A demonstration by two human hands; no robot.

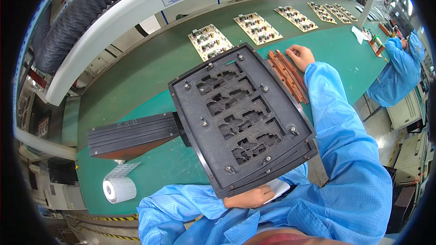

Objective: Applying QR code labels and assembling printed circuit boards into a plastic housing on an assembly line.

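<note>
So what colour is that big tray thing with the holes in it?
Black, a bit dusty grey; the tray shows best in the head view, held by the left hand.

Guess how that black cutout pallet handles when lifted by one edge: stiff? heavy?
The black pallet likely stays stiff: it juts out flat from the left hand at its near edge without sagging. Probably hefty for its size: thick, layered, bolted. Held only at that edge, it may tip.

Left hand (249, 197) mostly hidden under the near edge of the black fixture tray (240, 118). Copper-coloured strips (287, 75) partly covered behind the tray's far right corner. Stack of black plates (134, 135) tucked under its left side. Circuit boards (210, 41) beyond it too small to read.
</note>
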